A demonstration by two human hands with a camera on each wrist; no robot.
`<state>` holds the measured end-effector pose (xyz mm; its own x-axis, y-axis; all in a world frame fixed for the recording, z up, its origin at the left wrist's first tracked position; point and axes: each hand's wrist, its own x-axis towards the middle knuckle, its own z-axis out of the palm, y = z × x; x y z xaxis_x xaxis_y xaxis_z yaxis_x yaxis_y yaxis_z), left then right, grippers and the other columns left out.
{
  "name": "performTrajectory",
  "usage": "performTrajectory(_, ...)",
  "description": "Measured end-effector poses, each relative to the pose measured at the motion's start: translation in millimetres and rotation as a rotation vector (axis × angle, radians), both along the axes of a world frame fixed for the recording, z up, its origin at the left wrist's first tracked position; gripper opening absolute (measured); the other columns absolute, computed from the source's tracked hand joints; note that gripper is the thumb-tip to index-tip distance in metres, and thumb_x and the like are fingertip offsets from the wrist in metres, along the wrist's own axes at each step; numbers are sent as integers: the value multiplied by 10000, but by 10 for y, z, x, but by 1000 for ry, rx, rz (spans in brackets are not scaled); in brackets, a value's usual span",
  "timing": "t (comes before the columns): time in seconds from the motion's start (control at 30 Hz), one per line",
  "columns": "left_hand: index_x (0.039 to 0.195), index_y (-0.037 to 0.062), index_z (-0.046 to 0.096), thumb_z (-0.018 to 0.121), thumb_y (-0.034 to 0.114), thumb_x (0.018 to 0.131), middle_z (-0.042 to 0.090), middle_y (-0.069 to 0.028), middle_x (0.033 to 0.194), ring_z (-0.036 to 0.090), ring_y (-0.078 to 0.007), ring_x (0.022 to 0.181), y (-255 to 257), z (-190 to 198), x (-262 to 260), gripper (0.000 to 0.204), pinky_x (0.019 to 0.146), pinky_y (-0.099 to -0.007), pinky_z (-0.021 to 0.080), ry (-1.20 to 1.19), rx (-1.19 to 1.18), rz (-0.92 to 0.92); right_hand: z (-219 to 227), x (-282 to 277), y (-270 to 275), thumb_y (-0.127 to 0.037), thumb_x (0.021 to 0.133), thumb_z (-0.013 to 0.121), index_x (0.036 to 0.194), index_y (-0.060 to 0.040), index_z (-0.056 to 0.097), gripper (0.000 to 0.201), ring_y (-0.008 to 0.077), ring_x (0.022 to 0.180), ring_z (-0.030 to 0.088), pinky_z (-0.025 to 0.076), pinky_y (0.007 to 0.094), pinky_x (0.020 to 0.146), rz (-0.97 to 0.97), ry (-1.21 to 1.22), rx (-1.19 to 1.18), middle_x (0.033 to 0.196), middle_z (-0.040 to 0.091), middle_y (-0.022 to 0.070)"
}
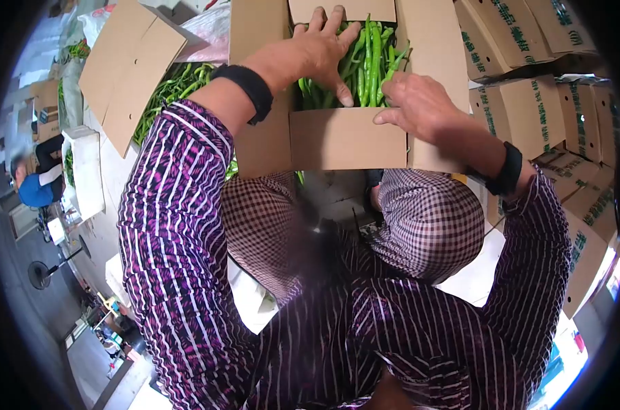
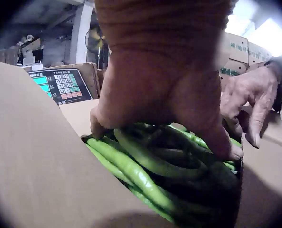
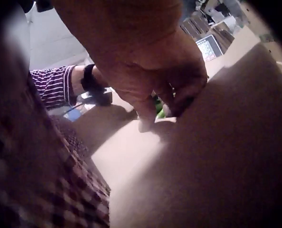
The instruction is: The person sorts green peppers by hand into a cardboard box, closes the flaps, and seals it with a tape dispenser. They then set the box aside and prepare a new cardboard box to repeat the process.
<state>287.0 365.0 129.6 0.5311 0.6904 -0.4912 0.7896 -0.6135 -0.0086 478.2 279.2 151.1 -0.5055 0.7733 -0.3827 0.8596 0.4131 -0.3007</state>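
Observation:
Long green chili peppers (image 1: 370, 65) fill an open cardboard box (image 1: 347, 140) in front of my lap. My left hand (image 1: 317, 55) lies over them with its fingers spread, pressing the peppers down. In the left wrist view, its thumb and fingertips straddle the peppers (image 2: 136, 173) inside the box. At the near right corner, my right hand (image 1: 423, 102) grips the box edge. Its fingers curl inside against the peppers and its thumb rests on the near flap. The right wrist view has this hand (image 3: 155, 71) over the cardboard, most of the peppers hidden.
Another box of green peppers (image 1: 177, 89) stands to the left, its flap (image 1: 129, 68) raised. Stacked printed cartons (image 1: 529, 113) line the right side. A digital scale (image 2: 60, 85) shows beyond the box. Far left are a seated person (image 1: 33, 184) and a fan (image 1: 40, 273).

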Motion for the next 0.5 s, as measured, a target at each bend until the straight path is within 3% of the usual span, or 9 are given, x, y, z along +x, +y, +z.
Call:
performTrajectory(0.13, 1528, 113, 90, 853, 667, 402, 7, -205, 1579, 15, -453, 1441, 15, 117, 63, 1468, 1097, -637, 213, -44, -122, 64, -77, 68, -32, -391, 816, 692, 947, 8, 642, 422, 353, 952, 628, 503, 450, 813, 8, 115, 57, 955, 629, 186)
performTrajectory(0.23, 1528, 107, 88, 855, 668, 392, 21, -224, 1573, 22, -472, 1434, -66, 64, 90, 1481, 1087, -644, 224, -20, -66, 46, -190, 32, 14, -384, 789, 721, 920, 13, 655, 423, 349, 932, 644, 516, 446, 787, 40, 181, 189, 922, 650, 183)
performTrajectory(0.4, 1529, 111, 86, 855, 656, 418, 56, -224, 1571, 56, -477, 1430, -176, -66, 47, 1457, 1089, -621, 239, 16, 21, 29, -111, -229, 123, -356, 742, 764, 868, -5, 682, 382, 350, 870, 668, 535, 430, 734, 76, -99, -12, 845, 674, 177)
performTrajectory(0.47, 1531, 124, 87, 855, 650, 420, 62, -205, 1576, 66, -464, 1434, -161, -83, 53, 1449, 1097, -600, 239, -15, 64, 28, -82, -102, 103, -341, 785, 733, 920, -23, 682, 349, 343, 844, 672, 533, 424, 721, 155, -69, 49, 858, 678, 175)
performTrajectory(0.5, 1533, 138, 85, 856, 645, 423, 68, -188, 1580, 69, -453, 1438, -151, -93, 60, 1444, 1105, -587, 236, 20, 64, 37, 35, -40, 81, -325, 813, 705, 944, -24, 675, 330, 338, 851, 668, 527, 407, 733, 36, 101, 154, 883, 677, 180)
